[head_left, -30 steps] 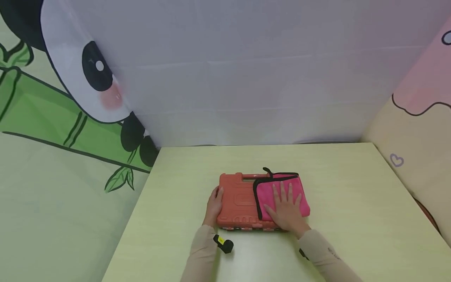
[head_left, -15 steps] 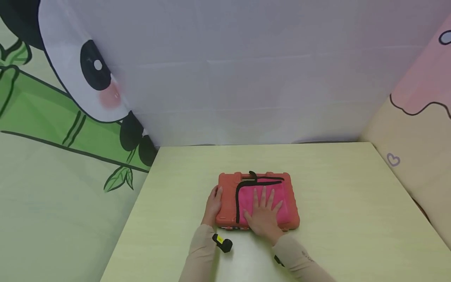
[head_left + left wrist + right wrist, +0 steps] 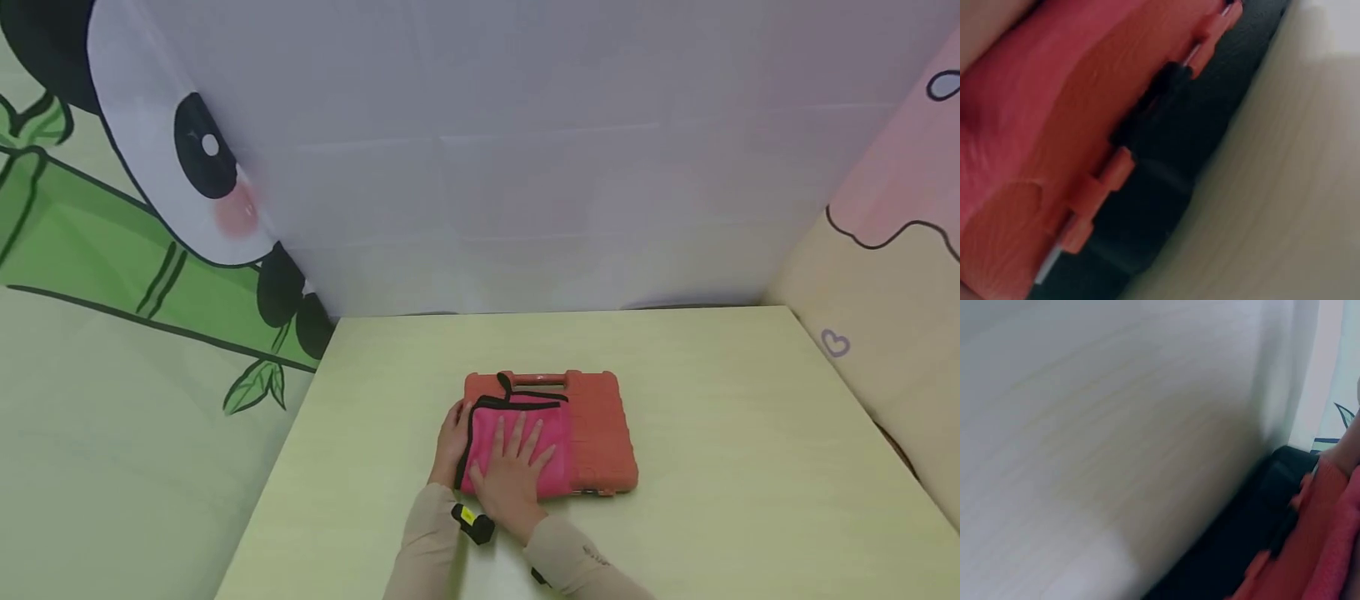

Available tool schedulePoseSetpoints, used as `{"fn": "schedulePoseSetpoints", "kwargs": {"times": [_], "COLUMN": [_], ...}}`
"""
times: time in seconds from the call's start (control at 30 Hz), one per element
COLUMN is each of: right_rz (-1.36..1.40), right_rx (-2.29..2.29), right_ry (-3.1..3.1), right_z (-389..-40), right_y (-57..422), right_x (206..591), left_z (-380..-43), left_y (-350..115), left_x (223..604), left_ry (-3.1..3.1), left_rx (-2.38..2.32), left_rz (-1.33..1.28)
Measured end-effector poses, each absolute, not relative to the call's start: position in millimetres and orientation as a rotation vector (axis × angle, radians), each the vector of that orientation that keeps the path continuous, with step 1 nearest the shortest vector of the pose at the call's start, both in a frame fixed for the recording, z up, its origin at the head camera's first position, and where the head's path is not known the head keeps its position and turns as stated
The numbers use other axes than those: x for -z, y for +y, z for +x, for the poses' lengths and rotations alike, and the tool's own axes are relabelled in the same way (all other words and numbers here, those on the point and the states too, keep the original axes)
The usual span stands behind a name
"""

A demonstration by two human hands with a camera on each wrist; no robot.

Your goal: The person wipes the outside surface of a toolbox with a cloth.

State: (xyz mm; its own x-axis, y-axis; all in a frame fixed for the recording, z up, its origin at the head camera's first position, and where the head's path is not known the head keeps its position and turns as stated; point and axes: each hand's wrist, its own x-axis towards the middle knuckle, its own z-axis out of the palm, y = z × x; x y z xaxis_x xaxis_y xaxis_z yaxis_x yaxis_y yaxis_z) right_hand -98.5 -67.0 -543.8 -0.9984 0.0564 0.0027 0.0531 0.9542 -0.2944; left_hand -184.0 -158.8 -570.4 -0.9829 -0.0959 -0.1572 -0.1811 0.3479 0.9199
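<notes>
The right hand (image 3: 512,479) presses flat, fingers spread, on the pink cloth (image 3: 517,446) at the orange case's (image 3: 596,429) nine o'clock end. The left hand (image 3: 452,442) rests against that edge, fingers relaxed; bare table (image 3: 750,467) stretches toward three o'clock.

pink cloth (image 3: 517,450): flat, left half | orange case (image 3: 592,425): closed, table centre

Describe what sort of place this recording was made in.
Probably a staged recording booth, not a home or workshop: a pale green table is screened by cartoon cloth backdrops, with a panda-and-bamboo print at left. On it, only an orange case and pink cloth.
</notes>
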Motion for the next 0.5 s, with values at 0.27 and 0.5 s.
{"fn": "schedulePoseSetpoints", "kwargs": {"times": [0.27,0.5], "right_rz": [-0.091,-0.067], "right_rx": [-0.379,-0.339], "right_ry": [-2.991,-2.926], "right_z": [-93.7,-87.3], "right_y": [-84.8,-86.3], "right_x": [547.8,554.4], "left_z": [-179.4,-174.9], "left_y": [-167.9,-175.5], "left_x": [570.6,570.3], "left_ry": [2.505,2.544], "left_rx": [-1.768,-1.725], "left_rz": [-0.164,-0.109]}}
